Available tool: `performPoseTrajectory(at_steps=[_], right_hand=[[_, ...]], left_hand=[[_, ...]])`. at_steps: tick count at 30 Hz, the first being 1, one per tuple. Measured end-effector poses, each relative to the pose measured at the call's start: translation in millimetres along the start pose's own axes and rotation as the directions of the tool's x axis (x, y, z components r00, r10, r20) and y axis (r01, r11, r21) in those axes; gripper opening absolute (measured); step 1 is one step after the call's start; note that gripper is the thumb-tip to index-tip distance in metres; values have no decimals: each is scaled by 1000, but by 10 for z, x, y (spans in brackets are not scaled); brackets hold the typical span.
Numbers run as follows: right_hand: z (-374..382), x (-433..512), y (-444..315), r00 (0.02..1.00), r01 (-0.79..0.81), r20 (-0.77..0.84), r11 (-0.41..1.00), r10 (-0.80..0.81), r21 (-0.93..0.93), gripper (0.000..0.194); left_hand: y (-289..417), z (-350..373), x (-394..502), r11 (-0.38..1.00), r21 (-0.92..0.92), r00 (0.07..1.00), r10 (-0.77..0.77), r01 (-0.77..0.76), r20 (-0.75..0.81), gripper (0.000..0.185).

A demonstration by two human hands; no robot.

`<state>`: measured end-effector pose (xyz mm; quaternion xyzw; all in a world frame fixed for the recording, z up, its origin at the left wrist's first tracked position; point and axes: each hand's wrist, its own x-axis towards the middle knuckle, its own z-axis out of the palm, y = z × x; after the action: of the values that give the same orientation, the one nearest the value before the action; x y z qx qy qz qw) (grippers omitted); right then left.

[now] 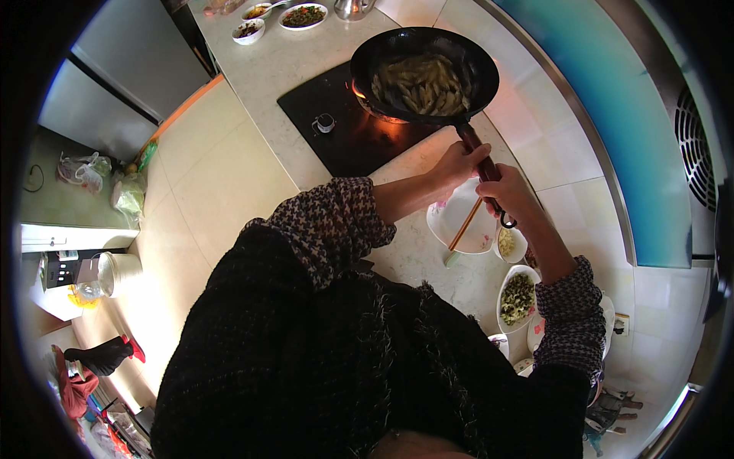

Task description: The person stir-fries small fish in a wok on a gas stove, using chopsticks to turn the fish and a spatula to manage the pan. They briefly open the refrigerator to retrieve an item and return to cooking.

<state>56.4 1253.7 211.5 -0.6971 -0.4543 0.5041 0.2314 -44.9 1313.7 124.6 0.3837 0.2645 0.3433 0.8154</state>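
Note:
Both my hands grip the brown wooden handle (471, 137) of a black wok (484, 74). My left hand (456, 164) holds the part nearer the pan, and my right hand (509, 189) is closed around the end by the metal hanging ring (507, 220). The wok is tilted over a lit gas burner (379, 116), with orange flame showing at its left underside. Inside lie many slender brownish pieces of food (430, 86), possibly small fish. Below my hands is a white floral dish (467, 238), partly covered by them, with wooden chopsticks (465, 225) across it.
On the counter (395, 258) to the right stand a small bowl of chopped pale food (507, 243) and an oval dish of chopped greens (518, 298). Filled dishes (303, 16) and a metal pot (351, 8) stand beyond the black cooktop (312, 97). A range hood (619, 126) overhangs the right side.

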Motion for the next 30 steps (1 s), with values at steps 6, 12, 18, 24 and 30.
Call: performPoseTrajectory(at_steps=[6,12,18,24,30], right_hand=[[73,117,92,999,42,-17,999,-42,18,15],[161,226,223,997,76,-24,994,-75,82,19],[335,448,478,983,167,-91,983,-160,71,20],[560,791,696,915,382,-182,918,-360,104,14],[696,942,826,924,343,-215,934,-316,98,16]], left_hand=[[-77,-94,86,998,60,999,17,-14,-48,23],[-123,-154,130,995,97,993,34,-23,-114,21],[-206,-274,185,986,164,984,61,-33,-167,19],[-310,-586,454,910,415,959,97,23,-265,33],[-567,-837,665,883,468,940,131,35,-316,26]])
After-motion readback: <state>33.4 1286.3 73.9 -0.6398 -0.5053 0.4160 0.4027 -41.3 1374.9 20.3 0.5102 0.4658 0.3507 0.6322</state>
